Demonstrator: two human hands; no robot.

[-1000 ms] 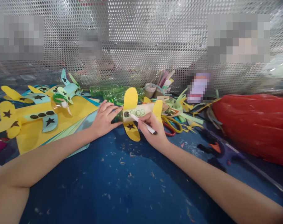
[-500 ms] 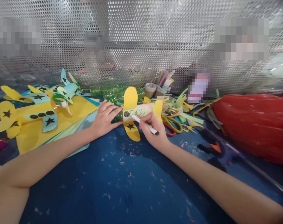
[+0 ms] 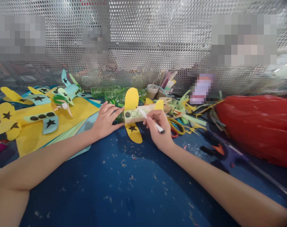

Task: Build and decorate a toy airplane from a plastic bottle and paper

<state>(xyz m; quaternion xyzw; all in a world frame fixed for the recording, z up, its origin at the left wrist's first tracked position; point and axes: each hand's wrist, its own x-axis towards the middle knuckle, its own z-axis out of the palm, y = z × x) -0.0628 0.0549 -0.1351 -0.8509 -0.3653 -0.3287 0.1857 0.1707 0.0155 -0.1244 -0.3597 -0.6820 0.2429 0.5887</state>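
Note:
A craft airplane (image 3: 133,114) made from a green bottle lies on the blue table (image 3: 124,183). It has yellow paper wings with a black star and a pale paper band with drawn circles. My left hand (image 3: 106,120) rests on its green nose end, fingers curled over it and holding it still. My right hand (image 3: 158,128) grips a white marker (image 3: 152,121) in a pinch. The marker's tip touches the band near the right-hand circles.
Finished yellow and blue paper planes (image 3: 37,108) sit on yellow sheets at the left. Green bottles (image 3: 110,93), cups of paper strips (image 3: 161,85), scissors (image 3: 175,125) and scraps lie behind. A red plastic bag (image 3: 256,126) fills the right. A perforated metal screen (image 3: 143,41) stands at the back.
My right hand has slid right along the plane's band, taking the marker tip from the leftmost circle to the right-hand circles. My left hand has stayed put.

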